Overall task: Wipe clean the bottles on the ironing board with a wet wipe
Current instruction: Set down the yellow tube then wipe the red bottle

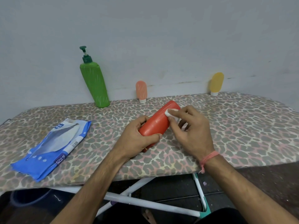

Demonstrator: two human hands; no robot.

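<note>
Red bottle (157, 122) is held tilted over the middle of the ironing board (234, 126), its near end gripped by the left hand (137, 139) with fingers curled round it. A small white wipe (169, 112) is pinched in the right hand (192, 128) and pressed against the bottle's far end. A green pump bottle (94, 83), a pink tube (141, 91) and a yellow tube (217, 83) are stood upright along the wall edge, well apart. A blue wipe pack (53, 147) is laid flat at the left. A pink thread (208, 156) is seen on the right wrist.
</note>
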